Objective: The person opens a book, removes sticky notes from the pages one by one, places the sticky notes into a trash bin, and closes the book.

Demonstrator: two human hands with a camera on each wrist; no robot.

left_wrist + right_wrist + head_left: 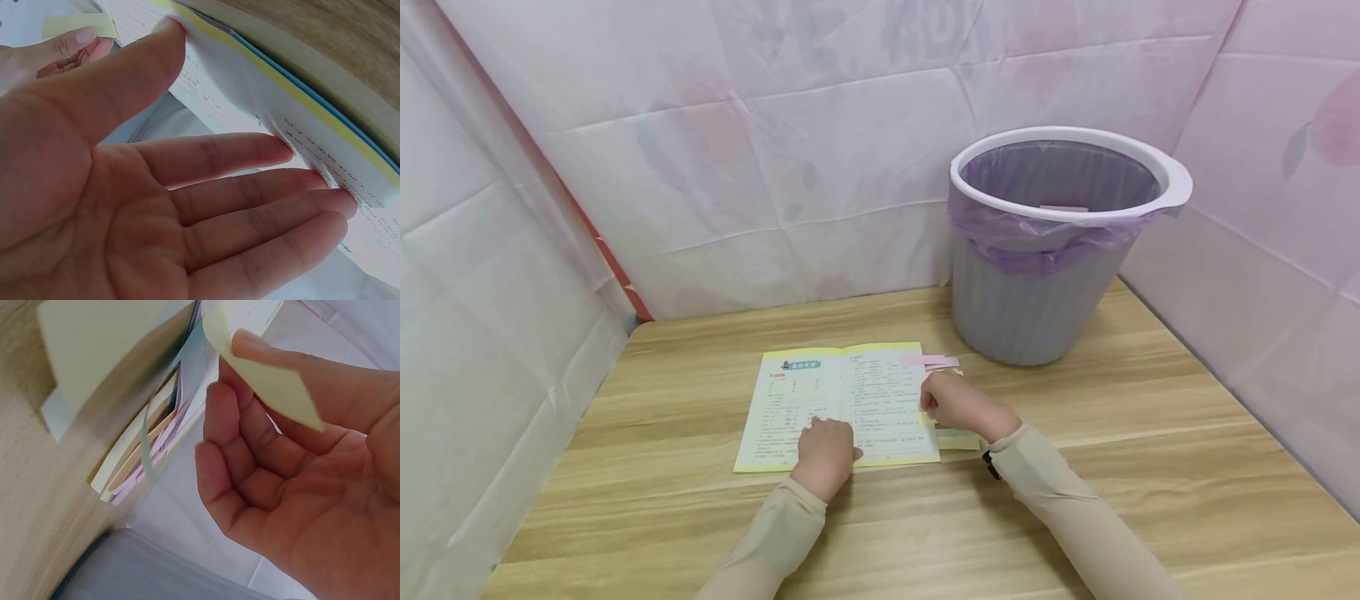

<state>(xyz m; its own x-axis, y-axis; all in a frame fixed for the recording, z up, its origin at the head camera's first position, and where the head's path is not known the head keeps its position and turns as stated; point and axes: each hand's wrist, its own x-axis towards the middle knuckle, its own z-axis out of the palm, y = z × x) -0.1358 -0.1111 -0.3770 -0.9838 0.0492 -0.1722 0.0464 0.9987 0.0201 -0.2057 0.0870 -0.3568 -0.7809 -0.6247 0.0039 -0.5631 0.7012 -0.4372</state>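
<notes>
An open booklet [880,392] with yellow page borders and printed text lies on the table. My left hand [826,450] rests on its pages near the lower middle; the left wrist view shows its fingers [250,187] extended, with the tips touching the paper. At the right page's edge my right hand [961,406] pinches a pale yellow sticky note [275,390] between thumb and forefinger, the other fingers curled. The note's far end overlaps the page. Pink sticky tabs [934,361] and a yellow-green one [957,439] stick out from the booklet's right side.
A grey waste bin [1030,292] with a white rim [1052,133] and a purple liner [1048,250] stands behind the booklet to the right. Inside it a pale pink piece [1063,208] shows. Patterned white sheets [850,167] hang around the wooden table [647,467].
</notes>
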